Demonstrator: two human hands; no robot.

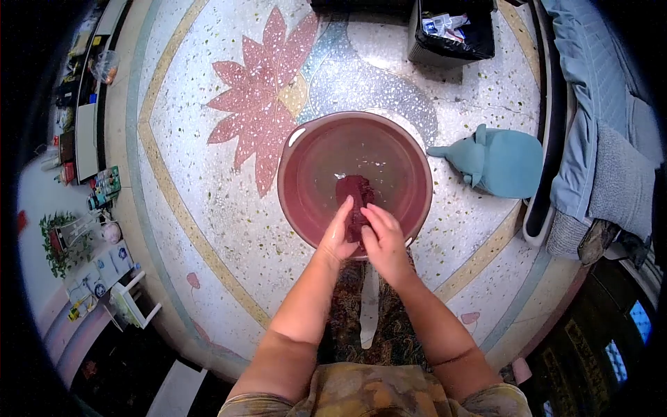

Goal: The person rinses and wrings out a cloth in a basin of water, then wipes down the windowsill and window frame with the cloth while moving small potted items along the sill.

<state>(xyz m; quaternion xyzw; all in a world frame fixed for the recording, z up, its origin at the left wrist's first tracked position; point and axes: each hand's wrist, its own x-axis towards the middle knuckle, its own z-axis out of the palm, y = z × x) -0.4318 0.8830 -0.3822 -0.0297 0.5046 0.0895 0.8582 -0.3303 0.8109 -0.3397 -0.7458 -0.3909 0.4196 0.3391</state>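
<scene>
A round dark pink basin [295,201] with water in it stands on the patterned floor in front of me. Inside its near part, a dark red cloth [356,191] lies bunched between my hands. My left hand [338,229] is at the cloth's left side, with its fingers pointing up along it. On the right, my right hand [383,240] has bent fingers pressed on the cloth's edge. Part of the cloth is hidden by the fingers.
A light blue animal-shaped plush [511,163] lies right of the basin. Behind stands a black-lined bin [448,52] with wrappers. A bed or sofa with blue-grey covers [580,104] is at the right; shelves and a small white rack [132,302] are at the left.
</scene>
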